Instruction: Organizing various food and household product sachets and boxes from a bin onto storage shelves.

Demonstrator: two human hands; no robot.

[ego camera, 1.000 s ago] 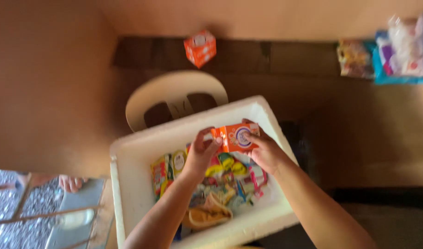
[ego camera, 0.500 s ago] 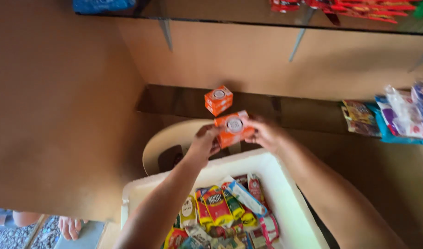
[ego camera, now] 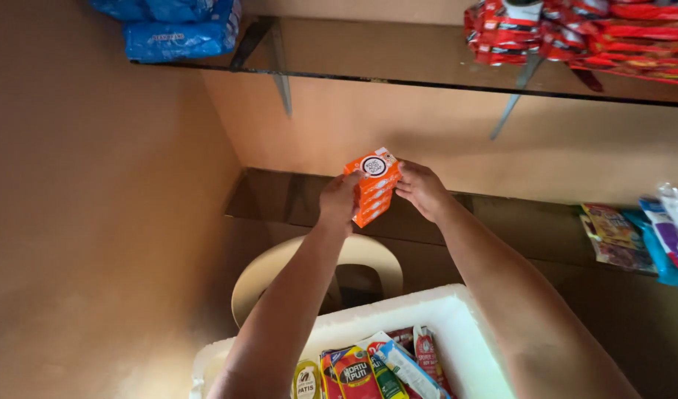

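Observation:
A stack of small orange boxes (ego camera: 373,185) with a round white mark on the top face is held up in front of the lower glass shelf (ego camera: 280,199). My left hand (ego camera: 337,204) grips its left side and my right hand (ego camera: 422,189) grips its right side. Both arms reach up from a white foam box (ego camera: 457,325) at the bottom, which holds several colourful sachets and packets (ego camera: 368,369). The stack hides the orange box that stood on the shelf.
A cream plastic chair (ego camera: 309,273) stands behind the foam box. An upper glass shelf (ego camera: 398,59) carries blue packs (ego camera: 178,29) on the left and red packets (ego camera: 583,33) on the right. More colourful packets (ego camera: 642,236) lie at the right edge. A tan wall runs along the left.
Both hands have lifted the orange box out of the foam box and up to the lower shelf, onto the orange box there. The view has tilted upward.

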